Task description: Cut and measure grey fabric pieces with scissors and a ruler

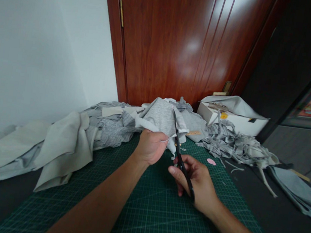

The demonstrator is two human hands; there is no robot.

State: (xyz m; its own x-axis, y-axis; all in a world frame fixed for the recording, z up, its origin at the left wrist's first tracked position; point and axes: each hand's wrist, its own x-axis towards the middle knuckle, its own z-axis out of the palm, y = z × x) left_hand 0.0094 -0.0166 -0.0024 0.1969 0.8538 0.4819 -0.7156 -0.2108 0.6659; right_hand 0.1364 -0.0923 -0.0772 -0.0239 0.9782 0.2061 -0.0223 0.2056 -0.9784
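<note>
My left hand [152, 146] is closed on the lower edge of a light grey piece of fabric [160, 113], lifted above a green cutting mat [146, 213]. Black scissors [180, 157] are gripped in my right hand [193, 178], fingers in the handles. Their blades point up and away, against the right side of the fabric; whether they are parted is hard to make out. A thin white strip or thread hangs near the left fingers beside the blades, and a small scrap dangles below.
Grey and cream cloth pieces [63, 147] lie heaped on the left. At the right are tangled fabric strips [234, 141], a white box [234, 120] with cloth on top, a pink disc [211, 161] and folded blue-grey cloth [299, 191]. A wooden door [164, 45] stands behind.
</note>
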